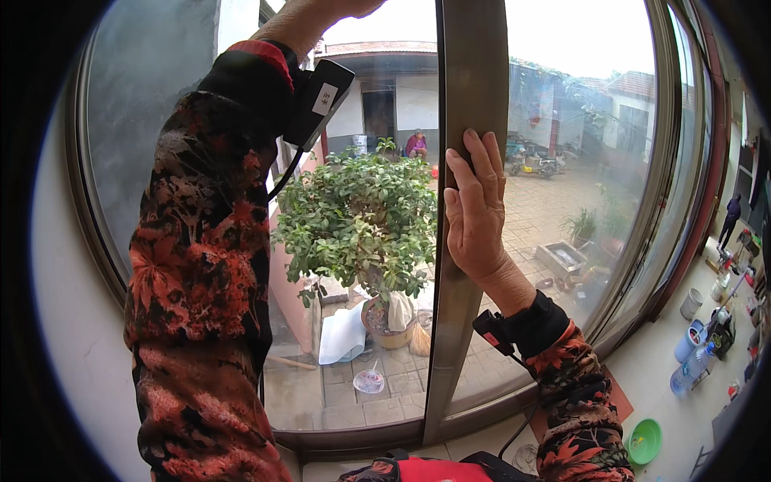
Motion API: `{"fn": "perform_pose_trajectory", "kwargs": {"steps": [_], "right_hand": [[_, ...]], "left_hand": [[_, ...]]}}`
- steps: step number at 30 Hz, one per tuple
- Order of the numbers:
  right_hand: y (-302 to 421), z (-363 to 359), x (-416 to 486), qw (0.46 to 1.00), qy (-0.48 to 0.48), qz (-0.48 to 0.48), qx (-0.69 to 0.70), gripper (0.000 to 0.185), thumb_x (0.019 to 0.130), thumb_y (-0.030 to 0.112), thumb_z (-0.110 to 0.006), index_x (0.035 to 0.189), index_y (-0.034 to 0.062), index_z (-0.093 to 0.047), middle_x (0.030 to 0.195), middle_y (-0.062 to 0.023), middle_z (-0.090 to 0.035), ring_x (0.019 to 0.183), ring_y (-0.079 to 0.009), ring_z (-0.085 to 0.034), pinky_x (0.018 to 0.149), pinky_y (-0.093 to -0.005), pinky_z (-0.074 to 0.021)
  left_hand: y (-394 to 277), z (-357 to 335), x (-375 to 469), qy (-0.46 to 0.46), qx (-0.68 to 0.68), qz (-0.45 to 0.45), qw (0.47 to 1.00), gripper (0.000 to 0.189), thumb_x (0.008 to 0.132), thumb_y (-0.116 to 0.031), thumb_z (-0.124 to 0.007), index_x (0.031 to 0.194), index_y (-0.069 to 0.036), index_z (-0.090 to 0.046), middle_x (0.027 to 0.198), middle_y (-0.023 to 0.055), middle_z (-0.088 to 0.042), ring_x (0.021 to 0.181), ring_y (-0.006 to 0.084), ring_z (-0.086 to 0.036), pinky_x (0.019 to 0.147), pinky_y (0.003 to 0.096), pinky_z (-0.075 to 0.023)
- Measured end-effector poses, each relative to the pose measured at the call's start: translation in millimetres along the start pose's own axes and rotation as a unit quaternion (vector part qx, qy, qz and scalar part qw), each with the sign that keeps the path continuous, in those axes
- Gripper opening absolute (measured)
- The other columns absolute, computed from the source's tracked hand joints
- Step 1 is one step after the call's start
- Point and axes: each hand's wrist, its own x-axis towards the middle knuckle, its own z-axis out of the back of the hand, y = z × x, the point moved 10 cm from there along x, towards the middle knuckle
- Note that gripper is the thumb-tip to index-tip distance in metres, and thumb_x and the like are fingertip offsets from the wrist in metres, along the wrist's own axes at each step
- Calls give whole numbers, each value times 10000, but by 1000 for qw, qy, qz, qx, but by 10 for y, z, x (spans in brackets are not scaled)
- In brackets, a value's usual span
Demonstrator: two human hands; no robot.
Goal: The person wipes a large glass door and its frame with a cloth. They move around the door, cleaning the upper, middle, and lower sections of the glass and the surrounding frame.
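Observation:
My right hand [477, 208] lies with extended fingers against the brown metal stile [473, 78] of a tall sliding glass door or window. Its fingertips rest on the stile's face, with the thumb side towards the left. Raised at the top edge, my left hand [349, 6] is mostly cut off, so its fingers and what they touch are hidden. Right of the stile, the glass pane [554, 199] looks hazy and streaked. To the left, whether glass fills the opening cannot be told. Black devices on cables are strapped at both wrists.
Outside stand a leafy potted tree [361, 223], a white sheet [341, 334] and a bowl [368, 381]. A person [416, 144] sits across the paved courtyard. Indoors at right are a green basin [644, 441], a large plastic bottle [691, 370], buckets and another person [730, 220].

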Motion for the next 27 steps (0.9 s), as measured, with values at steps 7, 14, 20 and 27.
{"fn": "perform_pose_trajectory", "kwargs": {"steps": [7, 14, 20, 27], "right_hand": [[-19, -17, -69, 1000, 29, -10, 4, 400, 908, 25, -570, 1307, 25, -547, 1485, -179, -417, 1407, -398, -344, 1143, -478, -309], [-286, 261, -1067, 975, 212, -52, -51, 451, 821, 0, -639, 1259, 26, -539, 1447, -185, -430, 1391, -385, -359, 1165, -509, -266], [-774, 2122, -2574, 913, 281, -206, -214, 462, 744, -24, -636, 1199, -3, -562, 1390, -212, -473, 1341, -425, -399, 1109, -499, -324], [-687, 3602, -3855, 819, 248, -399, -330, 473, 745, -87, -616, 1208, -12, -556, 1421, -201, -441, 1354, -394, -378, 1123, -485, -332]], "left_hand": [[-862, 48, -988, 34, -10, 2, 999, 390, 807, -278, -655, 1142, -78, -658, 1241, 106, -594, 1254, 293, -460, 1151, 492, -226], [-1594, -5, -2845, 245, -139, -57, 958, 519, 705, -220, -683, 1217, -141, -652, 1346, 95, -554, 1370, 329, -406, 1202, 565, -175], [-696, 298, -1738, 18, -100, 132, 986, 455, 877, -178, -584, 1320, -74, -575, 1365, 156, -531, 1328, 394, -409, 1162, 531, -224], [-373, 186, 323, -188, -37, 66, 979, 385, 903, -225, -554, 1261, -94, -605, 1308, 158, -556, 1285, 373, -417, 1095, 527, -251]]}}
